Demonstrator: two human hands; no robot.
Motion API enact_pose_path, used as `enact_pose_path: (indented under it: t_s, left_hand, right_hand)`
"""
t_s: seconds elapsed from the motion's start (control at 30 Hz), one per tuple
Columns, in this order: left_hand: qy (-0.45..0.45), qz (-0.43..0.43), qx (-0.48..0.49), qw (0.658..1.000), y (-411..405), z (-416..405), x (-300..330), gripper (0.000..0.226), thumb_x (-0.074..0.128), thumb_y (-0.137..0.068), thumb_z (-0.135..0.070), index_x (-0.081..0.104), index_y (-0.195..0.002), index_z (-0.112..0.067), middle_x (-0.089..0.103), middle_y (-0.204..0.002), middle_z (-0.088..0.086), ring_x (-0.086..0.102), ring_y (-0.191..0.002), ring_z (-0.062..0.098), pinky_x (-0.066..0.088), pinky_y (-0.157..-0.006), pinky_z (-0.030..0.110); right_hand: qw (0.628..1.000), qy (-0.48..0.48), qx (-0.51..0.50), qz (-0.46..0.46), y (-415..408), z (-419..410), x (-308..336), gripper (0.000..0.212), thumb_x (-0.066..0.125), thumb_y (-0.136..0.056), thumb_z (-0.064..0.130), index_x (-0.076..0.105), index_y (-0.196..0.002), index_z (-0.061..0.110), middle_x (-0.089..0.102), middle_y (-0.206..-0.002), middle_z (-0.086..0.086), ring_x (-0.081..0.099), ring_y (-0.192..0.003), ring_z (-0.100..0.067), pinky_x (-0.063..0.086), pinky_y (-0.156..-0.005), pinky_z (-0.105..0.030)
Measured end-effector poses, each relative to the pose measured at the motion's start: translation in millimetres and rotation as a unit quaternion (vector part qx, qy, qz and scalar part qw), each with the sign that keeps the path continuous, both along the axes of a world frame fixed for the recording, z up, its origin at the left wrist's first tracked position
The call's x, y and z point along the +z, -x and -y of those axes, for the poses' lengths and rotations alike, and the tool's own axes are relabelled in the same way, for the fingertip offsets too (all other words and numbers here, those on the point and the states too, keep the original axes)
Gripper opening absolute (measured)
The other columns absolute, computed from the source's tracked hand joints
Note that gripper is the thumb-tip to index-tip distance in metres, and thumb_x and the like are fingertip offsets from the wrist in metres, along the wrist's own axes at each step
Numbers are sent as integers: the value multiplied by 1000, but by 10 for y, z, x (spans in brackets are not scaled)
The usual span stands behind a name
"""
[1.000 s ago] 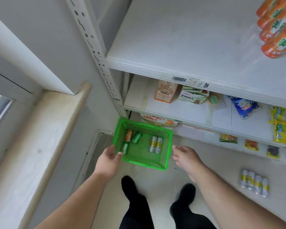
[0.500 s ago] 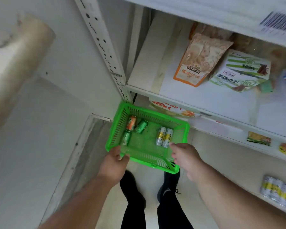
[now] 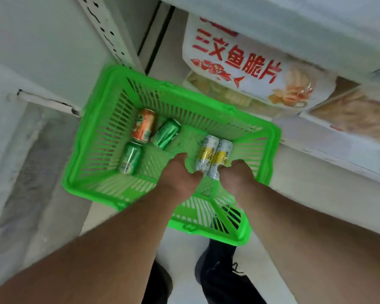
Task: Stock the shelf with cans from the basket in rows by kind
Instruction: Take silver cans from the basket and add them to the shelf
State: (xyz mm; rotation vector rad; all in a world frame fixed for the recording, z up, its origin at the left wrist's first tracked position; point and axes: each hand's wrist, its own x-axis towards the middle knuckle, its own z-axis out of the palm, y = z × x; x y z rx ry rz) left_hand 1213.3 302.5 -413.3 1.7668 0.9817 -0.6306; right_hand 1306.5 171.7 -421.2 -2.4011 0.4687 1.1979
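A shop: metal shelving (image 3: 329, 154) stocked with snack packets (image 3: 246, 69), a shopping basket (image 3: 92, 137).

A white wall (image 3: 42, 36) meets a pale tiled floor (image 3: 272, 207) at a scuffed skirting board (image 3: 46, 102); soft, even light falls throughout.
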Motion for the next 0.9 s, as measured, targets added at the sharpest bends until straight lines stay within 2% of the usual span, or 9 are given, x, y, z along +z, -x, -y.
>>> enact_pose_path:
  t_s: [0.03,0.1,0.17,0.27,0.43,0.57,0.67,0.77,0.9]
  left_hand:
    - [-6,-1,-11,1000,-46,50,-183,82,73,-87,-39,31,-154,-17,43,-154,8,51,-133,24,47,-102,31]
    - [-19,1,-29,999,-141,121,-502,85,75,-85,-40,31,-154,-16,44,-153,11,51,-133,26,45,-104,32]
    - [-28,5,-41,999,-212,168,-762,83,77,-84,-36,34,-152,-14,48,-148,13,53,-129,27,44,-99,27]
    - [-26,5,-40,999,-298,196,-1065,73,79,-82,-27,43,-144,-12,54,-140,12,57,-124,27,36,-85,18]
    - [-41,17,-42,998,-371,141,-1373,63,82,-72,-28,54,-128,-16,63,-123,9,63,-112,27,45,-87,26]
    - [-31,23,-14,999,-442,49,-1540,57,72,-56,-40,62,-108,-21,71,-102,2,69,-95,23,55,-83,32]
    - [-41,7,-29,999,-473,-24,-1672,54,76,-61,-44,66,-106,-16,73,-99,5,70,-92,23,54,-77,29]
    - [-58,-11,-58,997,-472,-86,-1683,43,77,-63,-46,64,-89,-13,72,-91,6,70,-86,23,48,-67,25]
    - [-82,-3,-46,996,-330,-143,-1279,57,70,-46,-54,62,-88,-17,69,-84,4,70,-77,24,55,-64,30]
  right_hand:
    - [1000,10,0,3,-4,12,-172,47,62,-101,23,49,-139,-2,59,-140,-21,61,-123,-35,43,-83,-28]
    - [999,30,13,5,-29,28,-494,45,63,-100,22,49,-135,-2,61,-137,-22,63,-121,-36,40,-78,-27]
    - [999,45,21,10,-46,16,-754,42,65,-98,24,53,-130,-2,63,-133,-23,64,-120,-37,41,-78,-29]
    - [997,67,21,34,-78,-18,-1047,39,65,-95,25,59,-125,1,66,-131,-20,63,-123,-37,50,-90,-33]
    - [992,76,29,101,4,-54,-1254,32,66,-93,24,62,-117,3,67,-125,-20,63,-121,-37,50,-94,-36]
    - [994,49,-29,94,57,-140,-1427,42,75,-87,37,64,-114,6,70,-120,-18,67,-114,-36,52,-88,-36]
    - [994,33,-79,70,28,-208,-1593,48,80,-77,40,69,-112,9,74,-112,-14,72,-105,-32,55,-82,-34]
    - [993,24,-106,56,0,-212,-1644,52,82,-68,40,70,-108,10,76,-103,-11,74,-96,-30,56,-74,-32]
    - [991,-28,-128,41,69,-157,-1338,38,84,-67,30,73,-99,12,76,-90,-8,74,-83,-29,61,-73,-36]
